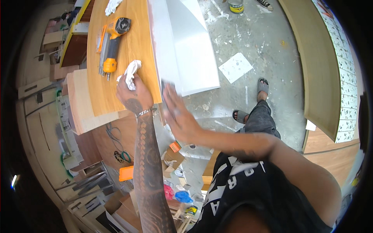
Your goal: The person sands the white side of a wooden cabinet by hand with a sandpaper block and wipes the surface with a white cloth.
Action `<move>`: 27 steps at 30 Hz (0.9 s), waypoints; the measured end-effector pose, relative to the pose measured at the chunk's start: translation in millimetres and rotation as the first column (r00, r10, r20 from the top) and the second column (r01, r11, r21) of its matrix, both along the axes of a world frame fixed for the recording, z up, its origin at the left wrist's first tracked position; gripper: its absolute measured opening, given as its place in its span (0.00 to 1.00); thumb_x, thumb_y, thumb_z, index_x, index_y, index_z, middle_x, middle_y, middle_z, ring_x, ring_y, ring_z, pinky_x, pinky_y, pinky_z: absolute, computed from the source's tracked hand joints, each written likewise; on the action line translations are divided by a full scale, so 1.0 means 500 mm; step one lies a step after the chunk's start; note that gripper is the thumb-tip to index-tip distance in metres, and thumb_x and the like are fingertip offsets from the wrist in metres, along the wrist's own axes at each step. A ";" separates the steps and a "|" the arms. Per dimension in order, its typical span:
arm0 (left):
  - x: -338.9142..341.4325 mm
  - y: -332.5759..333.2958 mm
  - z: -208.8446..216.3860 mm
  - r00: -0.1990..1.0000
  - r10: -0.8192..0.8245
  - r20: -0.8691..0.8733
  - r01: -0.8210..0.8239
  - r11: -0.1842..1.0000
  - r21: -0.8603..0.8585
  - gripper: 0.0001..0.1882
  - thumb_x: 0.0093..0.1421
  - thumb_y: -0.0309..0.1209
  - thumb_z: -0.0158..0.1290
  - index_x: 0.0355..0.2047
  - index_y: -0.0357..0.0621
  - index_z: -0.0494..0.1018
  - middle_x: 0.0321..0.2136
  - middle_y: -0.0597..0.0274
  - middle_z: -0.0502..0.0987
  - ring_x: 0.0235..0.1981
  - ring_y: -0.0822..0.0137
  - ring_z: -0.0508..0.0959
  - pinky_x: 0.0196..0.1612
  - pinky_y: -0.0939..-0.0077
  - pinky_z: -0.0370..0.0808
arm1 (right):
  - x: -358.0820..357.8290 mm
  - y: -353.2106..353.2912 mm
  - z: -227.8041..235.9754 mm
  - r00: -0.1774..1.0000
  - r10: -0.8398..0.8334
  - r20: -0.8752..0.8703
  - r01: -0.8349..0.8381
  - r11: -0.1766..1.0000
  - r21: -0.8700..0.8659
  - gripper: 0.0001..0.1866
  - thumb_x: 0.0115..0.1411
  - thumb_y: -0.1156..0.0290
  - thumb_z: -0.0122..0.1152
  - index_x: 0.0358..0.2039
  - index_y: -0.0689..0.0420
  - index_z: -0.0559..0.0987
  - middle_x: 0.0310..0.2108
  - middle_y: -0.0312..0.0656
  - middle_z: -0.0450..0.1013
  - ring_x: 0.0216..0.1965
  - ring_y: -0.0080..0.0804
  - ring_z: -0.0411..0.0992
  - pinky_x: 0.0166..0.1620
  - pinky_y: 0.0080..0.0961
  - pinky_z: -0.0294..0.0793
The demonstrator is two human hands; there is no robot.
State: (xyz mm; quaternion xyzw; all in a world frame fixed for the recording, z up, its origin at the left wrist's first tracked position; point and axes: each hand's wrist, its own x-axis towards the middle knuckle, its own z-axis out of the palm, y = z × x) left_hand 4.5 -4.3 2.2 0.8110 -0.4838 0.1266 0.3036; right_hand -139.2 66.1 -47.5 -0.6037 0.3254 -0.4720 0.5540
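Note:
A crumpled white rag [133, 73] is in my left hand [135, 93], which is closed around it and rests at the near end of a wood-grain panel [138, 42]. My right hand [176, 114] lies against the near corner of a white-faced panel [167, 46], beside the wood-grain one. Motion smears its fingers. Something dark grey [168, 82] shows at its fingertips, too blurred to name. An orange and black nail gun [112, 46] lies on the wood-grain panel, beyond my left hand. A second crumpled white rag [113, 6] sits at the far end.
On the stained concrete floor lie a white sheet [236, 68] and, farther off, a can [236, 6]. A long wooden panel [311, 66] stands at the right. Cardboard, an orange tray [126, 173] and a blue plastic bag [183, 197] clutter the lower left.

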 end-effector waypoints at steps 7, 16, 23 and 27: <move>-0.028 -0.035 -0.006 0.999 -0.046 -0.016 0.046 0.999 0.015 0.17 0.60 0.35 0.57 0.47 0.39 0.76 0.45 0.51 0.77 0.50 0.49 0.71 0.54 0.57 0.66 | 0.016 -0.187 0.002 0.996 -0.080 0.026 0.079 0.996 0.035 0.33 0.72 0.62 0.36 0.70 0.67 0.45 0.71 0.61 0.39 0.73 0.58 0.35 0.71 0.48 0.34; -0.012 -0.002 0.009 0.997 -0.060 0.045 0.061 0.998 -0.028 0.15 0.60 0.30 0.56 0.46 0.39 0.76 0.42 0.50 0.77 0.47 0.52 0.74 0.51 0.60 0.69 | 0.060 -0.209 0.003 1.000 -0.011 -0.007 0.011 1.000 0.026 0.38 0.72 0.54 0.37 0.71 0.65 0.40 0.73 0.57 0.34 0.74 0.52 0.32 0.71 0.50 0.34; -0.058 -0.044 0.020 0.973 -0.171 -0.153 0.162 0.984 -0.073 0.11 0.60 0.24 0.54 0.42 0.32 0.77 0.37 0.47 0.80 0.40 0.57 0.79 0.45 0.65 0.73 | 0.116 -0.513 -0.042 0.954 -0.267 -0.135 0.234 0.947 -0.219 0.33 0.69 0.58 0.39 0.67 0.68 0.53 0.70 0.59 0.44 0.70 0.60 0.43 0.68 0.60 0.44; 0.003 -0.004 0.025 0.979 -0.179 -0.098 0.177 0.984 -0.029 0.12 0.61 0.23 0.54 0.44 0.31 0.76 0.42 0.47 0.79 0.45 0.56 0.78 0.49 0.62 0.72 | 0.043 -0.074 -0.001 0.996 -0.020 0.083 0.025 0.998 -0.058 0.36 0.68 0.61 0.44 0.70 0.66 0.47 0.72 0.57 0.38 0.72 0.63 0.37 0.67 0.65 0.38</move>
